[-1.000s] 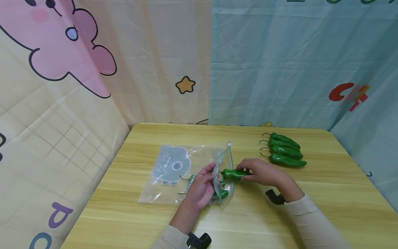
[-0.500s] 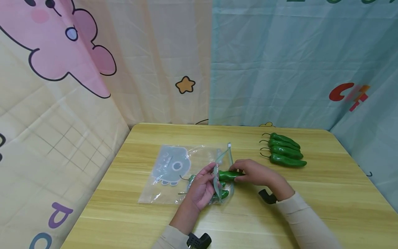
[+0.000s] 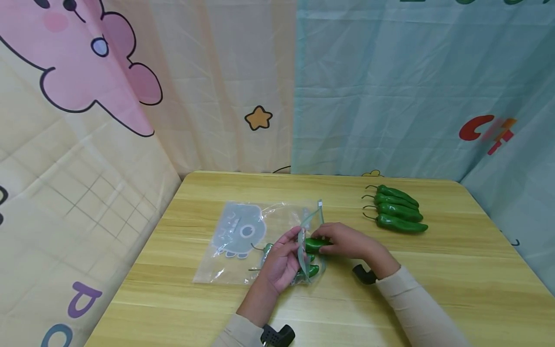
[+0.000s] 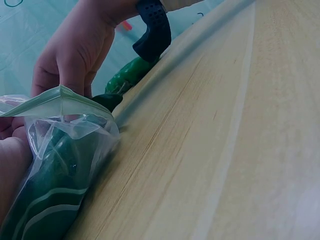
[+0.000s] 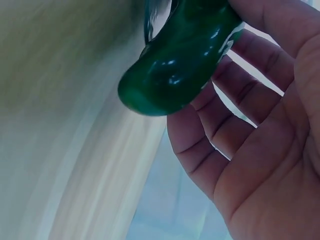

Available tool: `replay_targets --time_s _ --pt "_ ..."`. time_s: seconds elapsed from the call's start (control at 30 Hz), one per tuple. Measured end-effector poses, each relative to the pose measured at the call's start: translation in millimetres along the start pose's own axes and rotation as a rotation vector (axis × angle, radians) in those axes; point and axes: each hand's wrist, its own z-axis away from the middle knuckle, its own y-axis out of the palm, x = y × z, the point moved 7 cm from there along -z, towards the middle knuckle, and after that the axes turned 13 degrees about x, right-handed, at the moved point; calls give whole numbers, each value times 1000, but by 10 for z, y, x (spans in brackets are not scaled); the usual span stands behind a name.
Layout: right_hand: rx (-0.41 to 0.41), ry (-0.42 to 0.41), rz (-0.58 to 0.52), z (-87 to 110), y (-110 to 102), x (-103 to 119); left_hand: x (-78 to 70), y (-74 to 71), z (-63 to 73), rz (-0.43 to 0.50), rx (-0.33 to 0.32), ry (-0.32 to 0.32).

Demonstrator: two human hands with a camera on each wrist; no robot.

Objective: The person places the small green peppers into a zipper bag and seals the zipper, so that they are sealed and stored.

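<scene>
Pepper (image 3: pixel 315 245), green and glossy, sits at the mouth of a clear zip bag (image 3: pixel 217 272), its stem end hidden behind the pale green rim (image 3: pixel 302 243). My right hand (image 3: pixel 349 242) pinches its other end between thumb and fingers. My left hand (image 3: pixel 281 266) holds the bag by that rim. More green peppers (image 3: pixel 313 271) show inside the bag, on a wood-grain table (image 3: pixel 173 308). Farther right, four loose peppers (image 3: pixel 399 211) lie side by side, stems leftward. Behind hang a cream cloth (image 3: pixel 225 72) and a blue cloth (image 3: pixel 381 96).
</scene>
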Motion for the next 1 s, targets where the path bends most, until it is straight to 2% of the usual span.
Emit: replay_targets --time_s 0.33,0.77,1.0 --pt "-20 -23 4 -53 51 30 5 7 -3 7 7 -3" --pt "-11 104 -30 98 48 -69 -4 0 -4 0 -7 -3" --pt "-11 100 -51 144 70 -101 -6 2 2 -2 -5 -9"
